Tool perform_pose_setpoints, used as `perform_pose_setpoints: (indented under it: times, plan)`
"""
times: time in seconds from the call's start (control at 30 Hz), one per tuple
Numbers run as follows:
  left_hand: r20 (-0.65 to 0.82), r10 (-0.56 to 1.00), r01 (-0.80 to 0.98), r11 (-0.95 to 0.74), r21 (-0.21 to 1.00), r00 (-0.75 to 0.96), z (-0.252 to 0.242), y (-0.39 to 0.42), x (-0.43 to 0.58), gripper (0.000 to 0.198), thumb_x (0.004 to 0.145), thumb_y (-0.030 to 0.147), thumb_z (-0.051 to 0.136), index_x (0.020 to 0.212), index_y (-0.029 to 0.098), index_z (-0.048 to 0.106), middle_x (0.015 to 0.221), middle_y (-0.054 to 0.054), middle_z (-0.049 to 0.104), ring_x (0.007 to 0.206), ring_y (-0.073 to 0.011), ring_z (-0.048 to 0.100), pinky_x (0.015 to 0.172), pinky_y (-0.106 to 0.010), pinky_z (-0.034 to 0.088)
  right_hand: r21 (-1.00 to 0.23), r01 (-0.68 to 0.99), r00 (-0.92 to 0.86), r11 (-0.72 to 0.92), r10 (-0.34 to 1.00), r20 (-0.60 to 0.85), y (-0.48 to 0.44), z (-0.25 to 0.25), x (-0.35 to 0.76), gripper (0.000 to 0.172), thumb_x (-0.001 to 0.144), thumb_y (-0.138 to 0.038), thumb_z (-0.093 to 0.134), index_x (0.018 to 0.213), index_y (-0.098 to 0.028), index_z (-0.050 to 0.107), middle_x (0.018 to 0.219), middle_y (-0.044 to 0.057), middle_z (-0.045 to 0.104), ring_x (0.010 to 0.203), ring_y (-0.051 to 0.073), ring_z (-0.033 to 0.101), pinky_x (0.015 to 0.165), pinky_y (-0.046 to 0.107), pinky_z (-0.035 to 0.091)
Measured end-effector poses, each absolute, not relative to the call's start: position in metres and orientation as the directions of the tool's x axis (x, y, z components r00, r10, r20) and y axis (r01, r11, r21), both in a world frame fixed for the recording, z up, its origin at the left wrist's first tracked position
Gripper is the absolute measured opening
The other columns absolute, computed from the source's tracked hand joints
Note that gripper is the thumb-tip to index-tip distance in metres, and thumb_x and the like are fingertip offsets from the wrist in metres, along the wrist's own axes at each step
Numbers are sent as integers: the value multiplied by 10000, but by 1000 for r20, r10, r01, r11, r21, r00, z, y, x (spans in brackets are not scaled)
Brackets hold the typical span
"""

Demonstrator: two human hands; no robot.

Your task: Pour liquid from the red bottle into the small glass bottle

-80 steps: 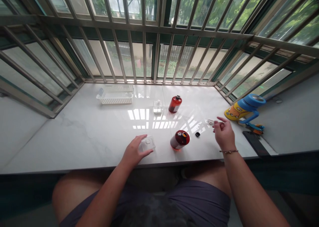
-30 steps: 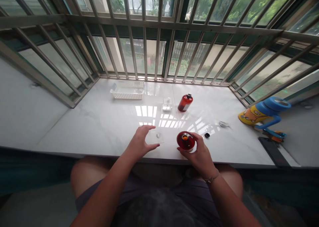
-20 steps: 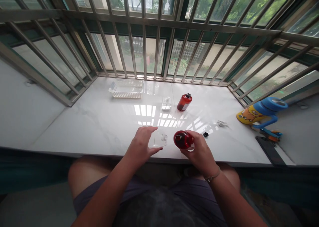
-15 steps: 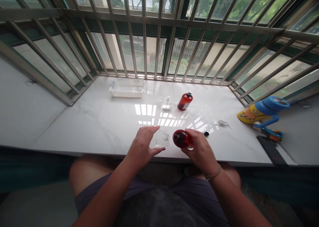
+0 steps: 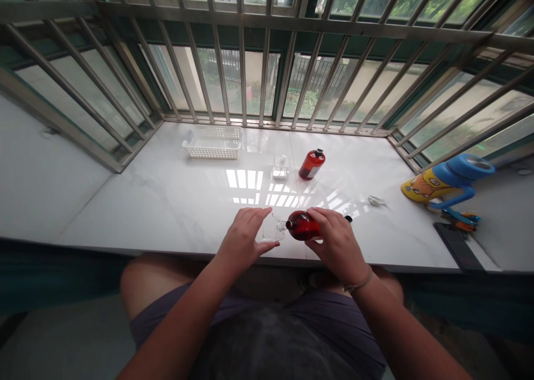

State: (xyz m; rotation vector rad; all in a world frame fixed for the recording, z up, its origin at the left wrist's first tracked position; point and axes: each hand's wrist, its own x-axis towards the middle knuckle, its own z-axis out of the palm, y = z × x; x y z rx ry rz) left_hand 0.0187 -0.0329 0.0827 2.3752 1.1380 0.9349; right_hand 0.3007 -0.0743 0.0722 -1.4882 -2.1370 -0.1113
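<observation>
My left hand is wrapped around a small clear glass bottle near the counter's front edge, thumb on the near side and fingers on the far side. In my right hand is a red-brown bottle, tilted to the left without its cap. Its dark mouth sits right at the neck of the clear bottle; I cannot tell whether the two touch or whether liquid is flowing. Behind my right hand a small black cap lies on the counter, partly hidden by the fingers.
Farther back stand a second red bottle, a small clear glass container and a white basket. At right are a crumpled white scrap, a blue-and-yellow flask and a black phone-like slab. Metal bars line the window.
My right hand has tipped the red-brown bottle further left, bringing its mouth to the clear bottle's neck. My left hand keeps its hold. The view has shifted slightly.
</observation>
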Motion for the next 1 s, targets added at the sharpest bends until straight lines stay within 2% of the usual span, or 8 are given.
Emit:
perform_pose_setpoints:
  times: [0.23,1.0]
  plan:
    - [398,799,550,-600,581,451,74,-30,22,850,774,347,961,1501,306,522,1368,-98,700,1273,-346,642,1107,-532,554,-211,894,-268,394,851,453,-72,75,301,780,859,-109,690,1570,-318,446,1421,118,649,1271,375,625,1067,576,505]
    - [401,813,541,-581,608,422,66,-30,21,863,749,335,977,1483,276,526,1353,-102,707,1254,-336,640,1090,-517,555,-68,919,-316,389,829,461,-71,87,298,726,816,-33,663,1497,-254,538,1424,120,648,1250,346,605,1095,520,475]
